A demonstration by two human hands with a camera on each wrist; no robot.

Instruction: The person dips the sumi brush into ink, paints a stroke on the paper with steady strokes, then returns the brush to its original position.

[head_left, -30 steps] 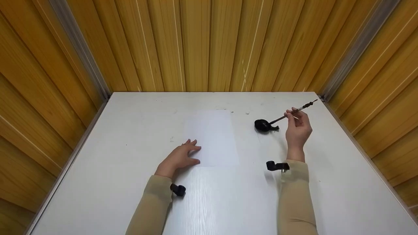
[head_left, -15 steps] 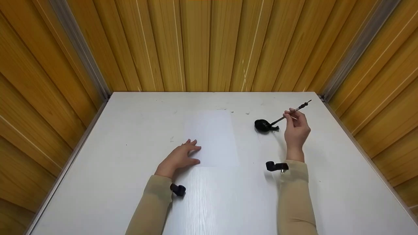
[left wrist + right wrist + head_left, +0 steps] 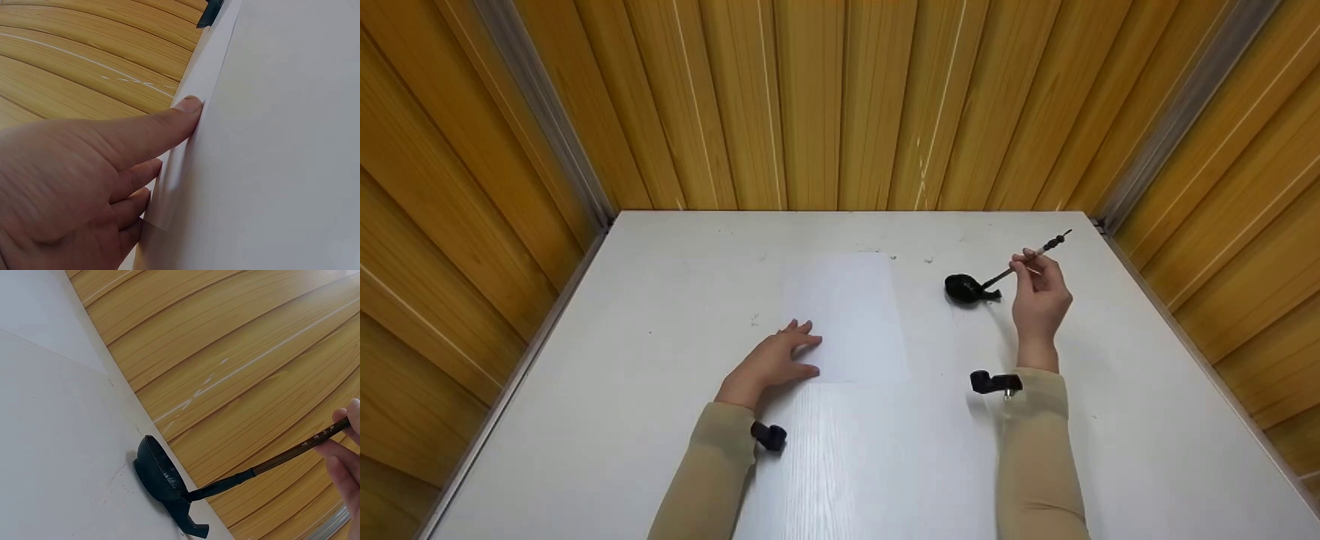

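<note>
The right hand (image 3: 1039, 300) pinches a brush (image 3: 1020, 264) whose tip seems sunk in the black dish (image 3: 964, 289), while the left hand (image 3: 771, 361) lies flat, fingers straight, half hiding the paper's (image 3: 851, 315) edge.

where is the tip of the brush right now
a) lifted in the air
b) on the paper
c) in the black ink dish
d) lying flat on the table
c: the right hand pinches the brush at a slant, and its dark tip sits in the ink dish, to the right of the paper, which the left hand touches.
</note>
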